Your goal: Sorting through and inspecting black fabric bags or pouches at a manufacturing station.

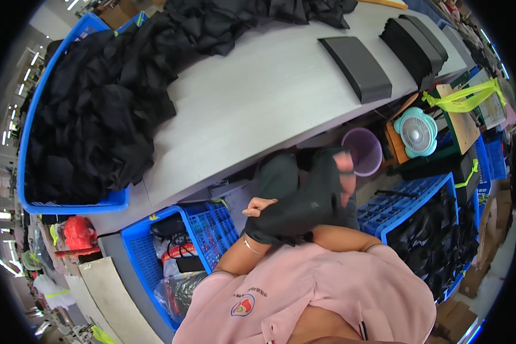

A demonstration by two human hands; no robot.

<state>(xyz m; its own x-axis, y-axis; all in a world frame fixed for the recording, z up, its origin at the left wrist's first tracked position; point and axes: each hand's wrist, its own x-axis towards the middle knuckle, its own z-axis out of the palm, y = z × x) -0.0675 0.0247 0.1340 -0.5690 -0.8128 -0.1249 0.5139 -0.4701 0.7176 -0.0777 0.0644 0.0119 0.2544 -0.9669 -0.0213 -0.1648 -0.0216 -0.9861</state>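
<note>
Over my lap lies a piece of black cloth [309, 213], bunched and hard to tell apart from my dark trousers. My left hand [259, 207] is closed, its fingers pressed on the cloth's left edge. At the cloth's right side is my right hand [346, 175], smeared by motion and partly covered by the cloth. Its fingers are too blurred to show whether they grip. Beyond my knees runs a long grey-white table [241, 97].
Black fabric pieces fill a blue crate [22, 166] at the left. Black panels [358, 69] lie stacked at the table's far right. Beside my knees stand a purple basket [362, 150] and a teal fan [417, 132]. Blue crates [133, 243] flank me on both sides.
</note>
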